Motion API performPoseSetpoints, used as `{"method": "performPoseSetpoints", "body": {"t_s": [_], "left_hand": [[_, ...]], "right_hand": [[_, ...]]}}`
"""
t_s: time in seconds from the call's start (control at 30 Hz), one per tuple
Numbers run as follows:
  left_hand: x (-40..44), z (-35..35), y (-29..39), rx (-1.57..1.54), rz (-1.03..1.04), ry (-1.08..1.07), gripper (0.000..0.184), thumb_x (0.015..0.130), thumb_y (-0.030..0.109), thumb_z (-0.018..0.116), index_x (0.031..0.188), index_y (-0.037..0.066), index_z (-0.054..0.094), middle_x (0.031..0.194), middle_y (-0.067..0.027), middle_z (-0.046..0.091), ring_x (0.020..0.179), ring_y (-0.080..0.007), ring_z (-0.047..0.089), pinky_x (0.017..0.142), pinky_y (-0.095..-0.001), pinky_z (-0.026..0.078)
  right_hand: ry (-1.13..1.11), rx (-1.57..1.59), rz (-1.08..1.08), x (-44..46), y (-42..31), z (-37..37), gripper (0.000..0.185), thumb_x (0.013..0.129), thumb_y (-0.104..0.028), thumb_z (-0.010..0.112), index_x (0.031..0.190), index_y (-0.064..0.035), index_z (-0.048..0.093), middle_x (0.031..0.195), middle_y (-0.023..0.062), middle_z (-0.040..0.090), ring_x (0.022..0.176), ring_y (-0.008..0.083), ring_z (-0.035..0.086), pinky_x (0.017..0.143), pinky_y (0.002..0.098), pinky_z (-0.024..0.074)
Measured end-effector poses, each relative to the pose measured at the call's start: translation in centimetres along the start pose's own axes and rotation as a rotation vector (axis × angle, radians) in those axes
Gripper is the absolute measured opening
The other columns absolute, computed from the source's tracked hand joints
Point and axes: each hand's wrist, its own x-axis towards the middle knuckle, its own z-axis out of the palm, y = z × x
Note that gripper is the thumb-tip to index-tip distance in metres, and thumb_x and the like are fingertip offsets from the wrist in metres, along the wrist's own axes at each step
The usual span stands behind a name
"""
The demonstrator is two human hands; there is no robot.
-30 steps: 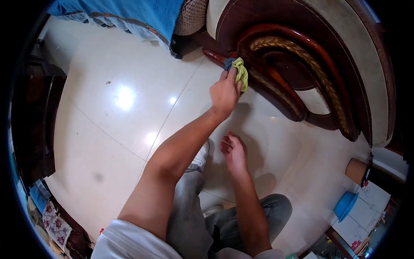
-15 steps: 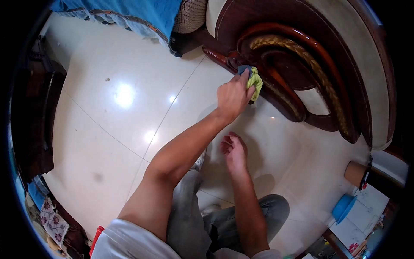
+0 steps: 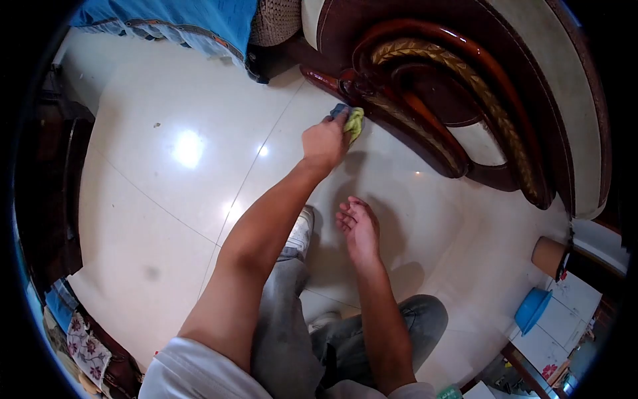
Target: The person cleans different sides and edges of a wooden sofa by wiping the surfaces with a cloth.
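My left hand [image 3: 323, 143] is closed on a crumpled cloth [image 3: 355, 124], part yellow-green and part dark blue. It holds the cloth at the lower carved edge of a dark brown and cream sofa [image 3: 425, 133] with glossy wood trim. Whether the cloth touches the wood is not clear. Lower down, my right hand [image 3: 359, 229] hangs above the floor with its palm turned up, fingers loosely bent and apart, holding nothing.
Pale glossy tiles [image 3: 153, 206] cover the floor. At the top left hangs a blue cloth cover [image 3: 179, 20]. Dark furniture [image 3: 46, 193] lines the left edge. A blue basin [image 3: 533, 311] and a brown pot [image 3: 549, 257] are at the lower right. My shoe [image 3: 302, 233] is between my arms.
My left hand first moved right along the sofa's base with the cloth, then back left, slightly away from the wood. My right hand has barely moved. The view has shifted a little.
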Motion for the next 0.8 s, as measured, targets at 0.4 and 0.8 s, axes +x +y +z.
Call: {"method": "performPoseSetpoints", "body": {"t_s": [0.4,0.8], "left_hand": [[0.5,-2.1,0.2,-0.580,-0.174,0.240,0.033,0.090,0.033,0.068,0.111,0.007,0.064,0.096,-0.0224,0.068,0.100,-0.0445,0.063,0.084,-0.0507,0.051],[2.5,-2.5,2.0,-0.601,-0.114,0.447,0.029,0.090,0.025,0.070,0.116,0.011,0.073,0.109,-0.0144,0.072,0.097,-0.0375,0.069,0.082,-0.0448,0.054]], "right_hand": [[-0.028,-0.043,-0.135,0.0,-2.0,1.7,0.026,0.099,-0.020,0.062,0.122,-0.0088,0.062,0.107,0.0067,0.066,0.088,0.0162,0.063,0.079,0.0314,0.0520],[0.012,-0.063,-0.062,0.1,-1.3,1.0,0.025,0.099,-0.021,0.061,0.122,-0.0094,0.063,0.106,0.0071,0.068,0.088,0.0163,0.064,0.079,0.0306,0.0518]]}}
